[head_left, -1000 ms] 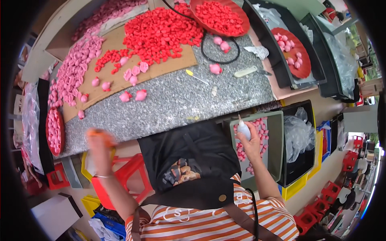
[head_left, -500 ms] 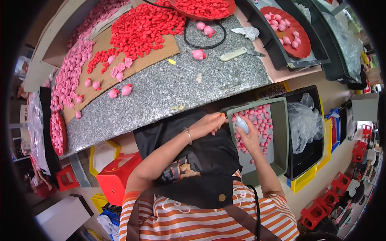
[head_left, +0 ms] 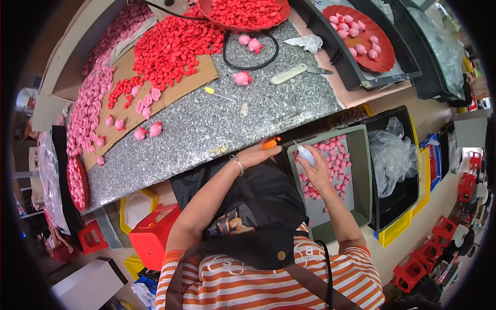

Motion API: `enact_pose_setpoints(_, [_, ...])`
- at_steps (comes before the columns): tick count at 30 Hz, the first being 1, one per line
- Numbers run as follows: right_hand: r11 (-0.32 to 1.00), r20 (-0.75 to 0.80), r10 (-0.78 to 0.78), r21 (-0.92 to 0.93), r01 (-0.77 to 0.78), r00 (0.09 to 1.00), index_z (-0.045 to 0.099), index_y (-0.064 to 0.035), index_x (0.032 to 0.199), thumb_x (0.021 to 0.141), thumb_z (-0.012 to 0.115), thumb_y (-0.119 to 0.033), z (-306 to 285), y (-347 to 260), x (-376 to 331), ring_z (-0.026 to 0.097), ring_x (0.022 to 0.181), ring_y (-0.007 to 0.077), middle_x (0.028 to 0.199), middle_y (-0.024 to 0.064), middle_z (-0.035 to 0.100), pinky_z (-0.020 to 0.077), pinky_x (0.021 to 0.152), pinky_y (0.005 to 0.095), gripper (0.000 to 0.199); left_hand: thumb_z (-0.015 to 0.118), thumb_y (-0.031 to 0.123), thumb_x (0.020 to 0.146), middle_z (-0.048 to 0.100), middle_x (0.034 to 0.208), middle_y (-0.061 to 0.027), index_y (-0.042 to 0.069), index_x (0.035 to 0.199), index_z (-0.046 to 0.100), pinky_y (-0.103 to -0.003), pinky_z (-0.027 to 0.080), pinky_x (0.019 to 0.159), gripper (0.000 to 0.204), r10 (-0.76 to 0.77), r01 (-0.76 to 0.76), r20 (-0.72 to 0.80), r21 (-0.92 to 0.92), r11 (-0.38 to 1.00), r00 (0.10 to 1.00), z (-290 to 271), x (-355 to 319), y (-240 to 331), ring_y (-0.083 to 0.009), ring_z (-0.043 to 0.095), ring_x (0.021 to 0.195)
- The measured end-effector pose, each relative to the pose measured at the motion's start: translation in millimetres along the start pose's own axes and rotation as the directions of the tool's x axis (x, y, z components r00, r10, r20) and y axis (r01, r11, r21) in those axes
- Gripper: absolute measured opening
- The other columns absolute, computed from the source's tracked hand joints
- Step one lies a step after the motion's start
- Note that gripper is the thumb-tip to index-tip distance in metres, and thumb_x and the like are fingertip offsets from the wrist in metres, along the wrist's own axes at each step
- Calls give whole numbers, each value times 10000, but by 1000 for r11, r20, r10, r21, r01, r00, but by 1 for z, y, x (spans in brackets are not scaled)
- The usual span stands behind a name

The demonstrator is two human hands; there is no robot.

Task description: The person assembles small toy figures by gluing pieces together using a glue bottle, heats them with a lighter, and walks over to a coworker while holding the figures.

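My left hand point(head_left: 257, 156) is at the table's front edge, its fingers closed on a small orange piece point(head_left: 270, 143) whose kind I cannot make out. In my right hand point(head_left: 318, 173) is a pale squeeze bottle point(head_left: 306, 155) with a thin needle tip pointing up and left toward that piece, apart from it. The bottle and hand are over a grey-green bin point(head_left: 364, 175). Small pink round pieces point(head_left: 338, 164) with red parts lie in the bin.
On the granite table point(head_left: 206, 124) are a heap of red pieces point(head_left: 170, 46), pink pieces point(head_left: 85, 116) at the left, a putty knife point(head_left: 289, 74) and a yellow-tipped tool point(head_left: 219, 93). A black bin point(head_left: 372, 206) with plastic bags stands right; a red stool point(head_left: 152, 235) stands left.
My left hand has drawn left, away from the bottle's tip, and more of the orange piece now shows. My right hand keeps the bottle over the bin. The view has shifted slightly.
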State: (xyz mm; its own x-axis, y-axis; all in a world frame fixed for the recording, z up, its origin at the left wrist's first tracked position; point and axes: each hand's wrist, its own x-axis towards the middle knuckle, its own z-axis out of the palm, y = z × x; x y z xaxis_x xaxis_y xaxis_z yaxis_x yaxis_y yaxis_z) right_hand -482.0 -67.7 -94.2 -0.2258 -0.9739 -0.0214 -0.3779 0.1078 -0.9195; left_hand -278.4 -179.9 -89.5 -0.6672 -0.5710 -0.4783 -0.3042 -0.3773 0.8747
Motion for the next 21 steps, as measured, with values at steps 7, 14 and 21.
enact_pose_setpoints(7, [987,13,-145,-68,145,989,566,-15,1163,779,688,-63,5,11,11,606,915,249,1034,136,615,474,804,321,406,590,444,880,570,878,-26,39,1002,594,-280,406,779,422,-45,63,-83,226,972,996,5,18,-15,-139,508,818])
enact_pose_setpoints(14, [990,79,-116,-76,122,990,562,-9,1168,787,682,-67,5,11,13,605,975,273,1080,151,610,468,850,335,403,558,380,907,609,886,-3,70,1041,625,-258,381,854,345,66,-49,-178,96,994,982,9,20,-19,-129,534,881])
enact_pose_setpoints(21, [993,103,-98,-57,104,990,562,-11,1166,790,680,-63,6,2,13,601,994,283,1085,152,609,465,862,337,398,551,365,920,629,908,32,120,1098,645,-230,406,822,317,-107,122,-80,205,971,991,8,24,-26,-62,536,851])
